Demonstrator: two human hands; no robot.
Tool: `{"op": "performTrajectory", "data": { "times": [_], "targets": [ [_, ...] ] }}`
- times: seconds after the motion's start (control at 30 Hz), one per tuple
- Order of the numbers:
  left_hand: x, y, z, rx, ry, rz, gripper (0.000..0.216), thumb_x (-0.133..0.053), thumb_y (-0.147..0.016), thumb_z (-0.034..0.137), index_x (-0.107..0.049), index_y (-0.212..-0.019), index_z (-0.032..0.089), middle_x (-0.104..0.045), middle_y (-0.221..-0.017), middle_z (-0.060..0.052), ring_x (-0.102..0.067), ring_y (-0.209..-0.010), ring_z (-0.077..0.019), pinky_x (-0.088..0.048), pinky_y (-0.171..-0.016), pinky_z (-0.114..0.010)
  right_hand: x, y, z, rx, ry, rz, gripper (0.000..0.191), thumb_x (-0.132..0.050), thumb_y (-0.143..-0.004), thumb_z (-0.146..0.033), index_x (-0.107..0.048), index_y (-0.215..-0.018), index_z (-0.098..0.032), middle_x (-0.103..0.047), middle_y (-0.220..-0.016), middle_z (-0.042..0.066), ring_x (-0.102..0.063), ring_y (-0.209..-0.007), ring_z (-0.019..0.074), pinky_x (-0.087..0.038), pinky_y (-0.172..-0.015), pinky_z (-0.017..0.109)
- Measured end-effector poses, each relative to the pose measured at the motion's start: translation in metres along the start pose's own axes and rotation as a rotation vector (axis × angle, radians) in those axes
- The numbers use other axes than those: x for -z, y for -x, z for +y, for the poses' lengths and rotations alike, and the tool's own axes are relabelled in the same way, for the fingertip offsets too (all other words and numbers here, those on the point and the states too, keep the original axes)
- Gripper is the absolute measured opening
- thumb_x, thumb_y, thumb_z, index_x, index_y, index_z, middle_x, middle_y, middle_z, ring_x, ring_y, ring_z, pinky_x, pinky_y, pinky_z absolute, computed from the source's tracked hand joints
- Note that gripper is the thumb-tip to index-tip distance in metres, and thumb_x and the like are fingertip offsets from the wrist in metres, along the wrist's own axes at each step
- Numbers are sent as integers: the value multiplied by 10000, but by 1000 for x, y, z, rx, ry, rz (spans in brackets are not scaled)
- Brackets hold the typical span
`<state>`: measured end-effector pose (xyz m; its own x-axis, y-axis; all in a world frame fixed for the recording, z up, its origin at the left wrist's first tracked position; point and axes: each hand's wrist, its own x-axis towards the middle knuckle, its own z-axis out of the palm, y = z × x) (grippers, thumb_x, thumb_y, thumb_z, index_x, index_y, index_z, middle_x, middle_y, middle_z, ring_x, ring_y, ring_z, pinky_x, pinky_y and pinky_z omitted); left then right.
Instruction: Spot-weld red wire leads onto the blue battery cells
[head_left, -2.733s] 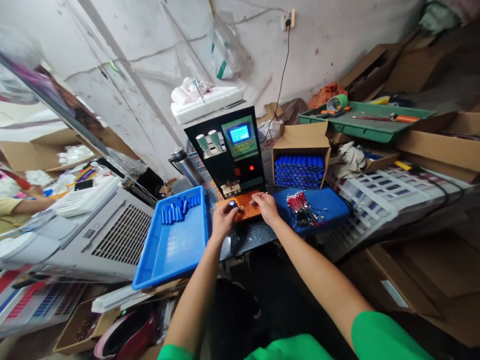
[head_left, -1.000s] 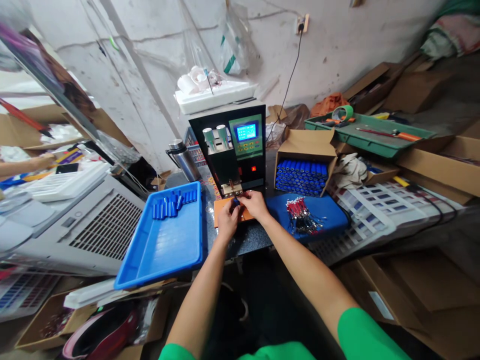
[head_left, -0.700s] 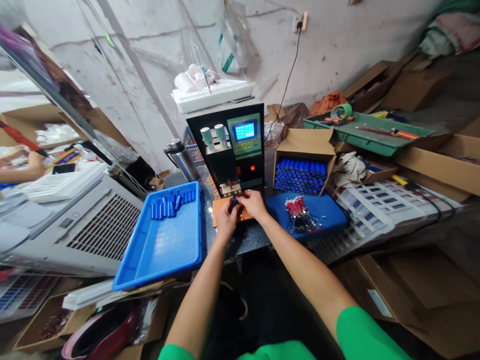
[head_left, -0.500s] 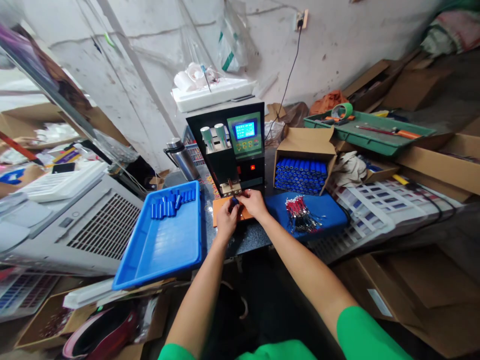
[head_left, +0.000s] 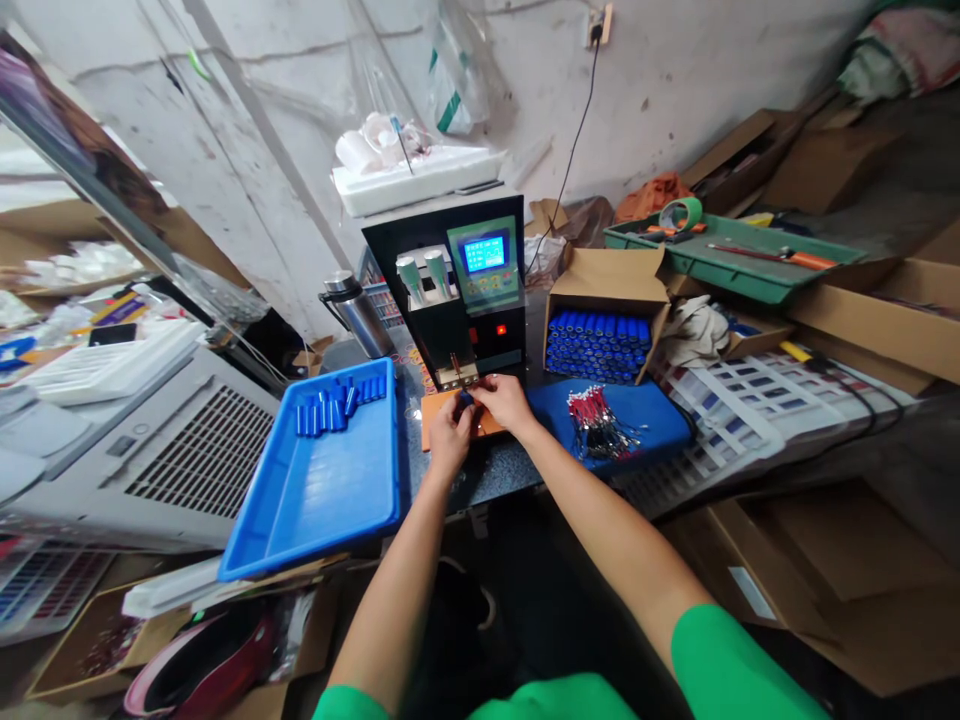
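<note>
At the foot of a black spot welder (head_left: 495, 335) with a lit blue display, both my hands work close together over an orange board (head_left: 430, 408). My left hand (head_left: 450, 438) is closed round a blue cylindrical battery cell (head_left: 466, 399), mostly covered by the fingers. Just to the right, my right hand (head_left: 505, 402) is pinched close to the welder's electrodes (head_left: 456, 372) and the cell's end. What its fingertips hold is too small and hidden to make out. Red and black wire leads (head_left: 596, 418) lie in a bunch on a blue pad (head_left: 664, 415), right of my right hand.
Left stands a blue tray (head_left: 330, 510) with several blue cells (head_left: 322, 412) at its far end. A cardboard box (head_left: 607, 275) of stacked blue cells sits right of the welder. Behind are a steel flask (head_left: 364, 315) and, farther right, a green tray (head_left: 750, 265) with tools.
The view has shifted slightly, so the whole scene sits a little farther left. Both hands keep nearly the same place and grip at the electrodes.
</note>
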<state>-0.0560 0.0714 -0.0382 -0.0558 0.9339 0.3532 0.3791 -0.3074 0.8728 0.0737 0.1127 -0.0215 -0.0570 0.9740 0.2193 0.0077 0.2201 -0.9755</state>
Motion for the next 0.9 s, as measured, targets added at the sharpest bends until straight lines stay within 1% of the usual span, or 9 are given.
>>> {"op": "performTrajectory", "data": {
  "times": [0.17,0.4,0.47,0.57,0.63,0.73,0.8,0.9],
  "targets": [
    [0,-1,-2,-4,-5,6,281,-584,-873,304,-682,-1101,173,-730,-941,-59,-678,-853,-198,-532,-802,-322,5,4,9,2,-33,-49,208,-654,-768,-357,-693,-721,-158,-698,-694,38,-633,-704,184,-464,-621,257],
    [1,-3,-7,7,1,-1,257,-600,-859,309,-681,-1060,172,-721,-908,-58,-663,-797,-195,-534,-758,-314,7,9,15,18,-9,-59,207,-618,-756,-350,-601,-638,-181,-579,-575,-10,-544,-610,153,-405,-575,249],
    [0,-3,-7,9,8,-10,258,-592,-861,310,-676,-1063,172,-718,-918,-56,-659,-796,-189,-529,-752,-306,8,9,15,28,15,-62,224,-616,-752,-367,-582,-628,-183,-570,-580,-13,-527,-611,149,-393,-580,250],
    [0,-2,-7,-4,4,-6,262,-582,-863,305,-666,-1072,172,-710,-927,-52,-649,-791,-175,-518,-746,-292,9,10,15,45,40,-77,235,-630,-737,-390,-590,-648,-176,-605,-641,-3,-528,-639,147,-391,-608,255],
    [1,-1,-7,-9,-26,3,254,-584,-862,306,-667,-1062,173,-700,-891,-43,-631,-753,-164,-507,-708,-277,10,12,16,46,44,-93,234,-640,-731,-395,-609,-674,-170,-632,-684,6,-538,-660,148,-397,-628,257],
    [2,0,-6,-7,-78,4,233,-575,-870,310,-668,-1035,176,-676,-810,-26,-599,-682,-151,-480,-641,-259,10,14,17,36,42,-112,229,-656,-728,-390,-619,-695,-167,-639,-694,3,-541,-661,145,-405,-640,256],
    [3,0,-5,-16,-107,13,224,-571,-867,296,-669,-1029,176,-674,-806,-24,-597,-686,-151,-474,-646,-260,10,16,16,34,52,-122,218,-667,-729,-379,-626,-702,-167,-637,-693,-2,-541,-660,143,-409,-643,256],
    [3,0,-3,-30,-124,25,209,-573,-848,269,-672,-1004,174,-682,-849,-34,-614,-750,-165,-483,-704,-278,10,19,14,60,96,-119,177,-676,-733,-340,-646,-715,-167,-637,-718,0,-548,-677,143,-418,-658,259]
  ]
}}
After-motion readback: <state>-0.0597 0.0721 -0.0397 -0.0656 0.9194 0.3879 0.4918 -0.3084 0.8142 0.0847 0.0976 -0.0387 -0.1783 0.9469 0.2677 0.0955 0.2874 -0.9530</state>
